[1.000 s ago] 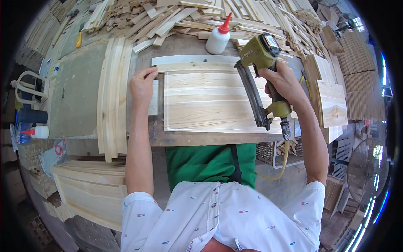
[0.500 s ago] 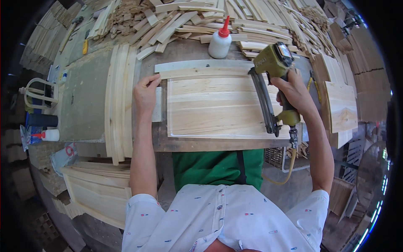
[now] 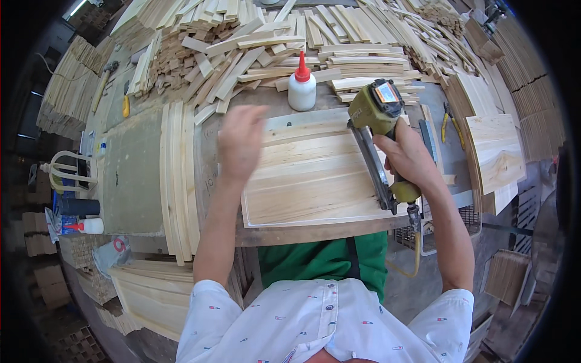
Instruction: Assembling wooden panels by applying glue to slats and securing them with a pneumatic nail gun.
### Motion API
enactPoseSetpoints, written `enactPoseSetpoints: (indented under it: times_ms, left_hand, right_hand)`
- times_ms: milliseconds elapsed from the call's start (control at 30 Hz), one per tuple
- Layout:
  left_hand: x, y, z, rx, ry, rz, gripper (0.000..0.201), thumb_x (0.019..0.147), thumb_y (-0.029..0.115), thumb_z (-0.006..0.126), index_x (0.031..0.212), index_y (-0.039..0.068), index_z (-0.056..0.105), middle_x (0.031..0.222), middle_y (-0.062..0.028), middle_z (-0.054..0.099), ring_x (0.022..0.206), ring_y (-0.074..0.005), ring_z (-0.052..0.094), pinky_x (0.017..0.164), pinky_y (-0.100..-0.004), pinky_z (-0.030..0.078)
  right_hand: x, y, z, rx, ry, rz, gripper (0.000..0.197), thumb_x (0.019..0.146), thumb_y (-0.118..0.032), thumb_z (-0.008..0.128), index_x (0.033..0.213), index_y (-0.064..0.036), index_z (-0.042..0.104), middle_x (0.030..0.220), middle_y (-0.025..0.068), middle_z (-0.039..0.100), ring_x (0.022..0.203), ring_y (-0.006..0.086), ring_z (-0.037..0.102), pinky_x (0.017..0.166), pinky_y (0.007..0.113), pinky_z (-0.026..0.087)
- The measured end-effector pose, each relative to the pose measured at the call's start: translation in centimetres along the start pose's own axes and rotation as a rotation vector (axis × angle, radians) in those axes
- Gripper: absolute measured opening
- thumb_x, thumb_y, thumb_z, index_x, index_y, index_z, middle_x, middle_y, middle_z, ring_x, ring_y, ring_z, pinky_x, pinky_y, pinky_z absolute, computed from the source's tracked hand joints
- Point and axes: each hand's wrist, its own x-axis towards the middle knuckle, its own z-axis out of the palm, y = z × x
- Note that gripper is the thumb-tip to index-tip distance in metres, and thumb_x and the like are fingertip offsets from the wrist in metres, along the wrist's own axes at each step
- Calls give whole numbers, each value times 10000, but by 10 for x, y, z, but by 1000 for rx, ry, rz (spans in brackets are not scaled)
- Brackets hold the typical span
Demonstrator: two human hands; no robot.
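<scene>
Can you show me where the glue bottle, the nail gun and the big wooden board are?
glue bottle (image 3: 301,92), head view, white body.
nail gun (image 3: 375,109), head view, green housing.
wooden board (image 3: 308,178), head view, bare middle plank.

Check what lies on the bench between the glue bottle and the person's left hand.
In the head view, only bare bench top and the far edge of the wooden panel lie between the glue bottle and the blurred left hand.

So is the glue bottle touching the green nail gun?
Apart. The head view shows bare bench and wooden strips between the white glue bottle with its red cap and the green nail gun, which the right hand grips.
</scene>
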Motion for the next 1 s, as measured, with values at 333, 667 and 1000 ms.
enactPoseSetpoints:
  times_ms: [333, 667, 1000]
  left_hand:
    - [130, 73, 133, 649, -527, 385, 194, 827, 77, 589, 979, 44, 704, 998, -143, 683, 1017, -306, 623, 817, -409, 520]
    - [142, 54, 163, 870, -660, 159, 191, 836, 145, 602, 971, 63, 711, 968, -134, 714, 949, -280, 684, 787, -389, 536]
    - [106, 120, -10, -11, -93, -10, 427, 874, 248, 661, 1198, -11, 560, 989, -174, 607, 878, -270, 634, 768, -366, 514]
  right_hand:
    - [4, 4, -3, -14, 45, -64, 411, 863, -263, 618, 972, 112, 491, 796, 294, 635, 745, 403, 656, 688, 451, 509]
    - [8, 17, -5, 15, 56, -136, 422, 862, -252, 601, 960, 145, 498, 875, 355, 619, 894, 480, 616, 802, 487, 489]
    - [2, 11, -2, 66, 40, -79, 405, 864, -276, 604, 945, 110, 513, 779, 281, 636, 667, 374, 658, 639, 436, 514]
